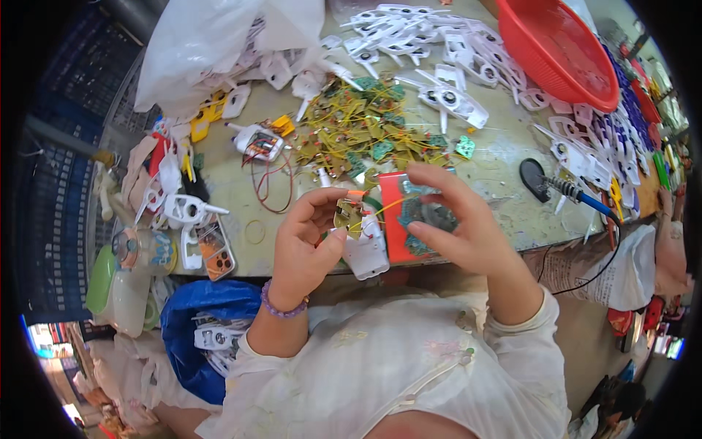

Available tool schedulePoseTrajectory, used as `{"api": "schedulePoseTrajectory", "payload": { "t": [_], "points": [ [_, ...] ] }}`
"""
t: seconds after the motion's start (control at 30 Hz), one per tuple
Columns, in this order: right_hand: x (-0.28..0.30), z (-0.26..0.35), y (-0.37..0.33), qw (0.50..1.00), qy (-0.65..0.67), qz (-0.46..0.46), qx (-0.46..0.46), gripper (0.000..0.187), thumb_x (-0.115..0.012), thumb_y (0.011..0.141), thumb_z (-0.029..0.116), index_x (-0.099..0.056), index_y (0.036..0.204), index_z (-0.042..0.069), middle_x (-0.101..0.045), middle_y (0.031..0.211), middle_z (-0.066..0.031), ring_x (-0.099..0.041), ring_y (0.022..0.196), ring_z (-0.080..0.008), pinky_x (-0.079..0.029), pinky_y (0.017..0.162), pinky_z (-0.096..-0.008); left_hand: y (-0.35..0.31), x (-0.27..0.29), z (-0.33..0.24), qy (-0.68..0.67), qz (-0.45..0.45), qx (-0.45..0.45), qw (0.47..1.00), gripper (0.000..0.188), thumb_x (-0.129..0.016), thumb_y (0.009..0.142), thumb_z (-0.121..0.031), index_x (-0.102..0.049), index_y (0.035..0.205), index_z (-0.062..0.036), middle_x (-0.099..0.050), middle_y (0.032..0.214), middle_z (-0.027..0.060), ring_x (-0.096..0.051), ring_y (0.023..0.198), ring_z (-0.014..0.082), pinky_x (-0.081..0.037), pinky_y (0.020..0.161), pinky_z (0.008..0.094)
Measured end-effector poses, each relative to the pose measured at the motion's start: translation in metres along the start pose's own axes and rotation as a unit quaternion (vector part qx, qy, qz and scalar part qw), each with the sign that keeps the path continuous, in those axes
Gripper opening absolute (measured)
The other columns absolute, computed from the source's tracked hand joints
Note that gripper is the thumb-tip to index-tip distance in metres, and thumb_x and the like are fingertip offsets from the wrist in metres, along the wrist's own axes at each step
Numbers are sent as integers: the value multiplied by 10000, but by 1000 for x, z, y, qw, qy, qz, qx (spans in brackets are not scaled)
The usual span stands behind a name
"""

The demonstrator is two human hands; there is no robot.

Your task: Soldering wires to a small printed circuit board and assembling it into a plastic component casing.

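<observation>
My left hand (pixel 307 238) is closed, with thumb and fingers around a small tan circuit board (pixel 349 216). Thin yellow wires (pixel 387 208) lead from the board. Directly below it is a white plastic housing (pixel 367 256), close against the left fingertips; whether they grip it too cannot be made out. My right hand (pixel 464 227) has its thumb and fingers spread, curved toward the board with a gap between. Beneath it lie a red flat piece (pixel 395 238) and some green circuit boards (pixel 414 219), partly covered by the hand.
A pile of wired circuit boards (pixel 365 124) lies beyond my hands. White plastic shells (pixel 409 33) and a red basket (pixel 563 58) stand farther back. On the right is a soldering iron (pixel 585 199); on the left, a phone (pixel 216 252) above a blue bag (pixel 183 329).
</observation>
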State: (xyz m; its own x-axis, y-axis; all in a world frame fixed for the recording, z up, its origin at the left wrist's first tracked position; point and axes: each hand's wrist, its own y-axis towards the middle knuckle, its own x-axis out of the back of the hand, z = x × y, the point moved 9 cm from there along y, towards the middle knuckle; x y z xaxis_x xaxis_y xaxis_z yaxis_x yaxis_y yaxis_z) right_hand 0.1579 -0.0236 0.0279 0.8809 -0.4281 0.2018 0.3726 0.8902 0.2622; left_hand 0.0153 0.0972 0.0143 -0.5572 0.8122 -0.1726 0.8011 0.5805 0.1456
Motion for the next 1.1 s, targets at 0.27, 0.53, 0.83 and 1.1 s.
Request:
{"api": "schedulePoseTrajectory", "payload": {
  "t": [0.27, 0.53, 0.83, 1.1],
  "points": [
    [-55, -4, 28, 957, -219, 192, 11, 566, -736, 744, 80, -505, 1260, 49, -656, 1074, -78, -574, 1036, -253, -436, 896, -380, -16, 25, 8, -21, 2, 14, 1000, 457, -506, 793, 78, -427, 1242, 44, -529, 1200, 125, -533, 1119, 189, -435, 957, 323],
    [-59, -18, 35, 982, 19, 136, -133, 331, -649, 849, 39, -596, 1173, -3, -700, 858, -86, -654, 785, -112, -499, 747, -245, -24, 43, 23, -52, -9, 33, 998, 450, -503, 804, 80, -425, 1245, 34, -514, 1198, 115, -507, 1147, 186, -407, 989, 322],
    [-59, 30, 39, 960, -248, 99, 89, 199, -643, 788, 7, -682, 981, 24, -674, 829, -108, -637, 772, -271, -498, 692, -347, -22, 50, 18, 31, -33, 8, 999, 545, -582, 783, 23, -416, 1302, 15, -497, 1289, 132, -492, 1200, 215, -388, 1014, 340],
    [-82, 74, 22, 867, -321, 136, 357, 324, -609, 732, 124, -627, 1049, 54, -649, 969, -67, -610, 885, -238, -492, 743, -351, 10, 11, -29, 376, 72, -116, 917, 351, -691, 760, -80, -665, 1110, -97, -699, 982, 68, -658, 952, 207, -286, 1080, 495]
  ]
}}
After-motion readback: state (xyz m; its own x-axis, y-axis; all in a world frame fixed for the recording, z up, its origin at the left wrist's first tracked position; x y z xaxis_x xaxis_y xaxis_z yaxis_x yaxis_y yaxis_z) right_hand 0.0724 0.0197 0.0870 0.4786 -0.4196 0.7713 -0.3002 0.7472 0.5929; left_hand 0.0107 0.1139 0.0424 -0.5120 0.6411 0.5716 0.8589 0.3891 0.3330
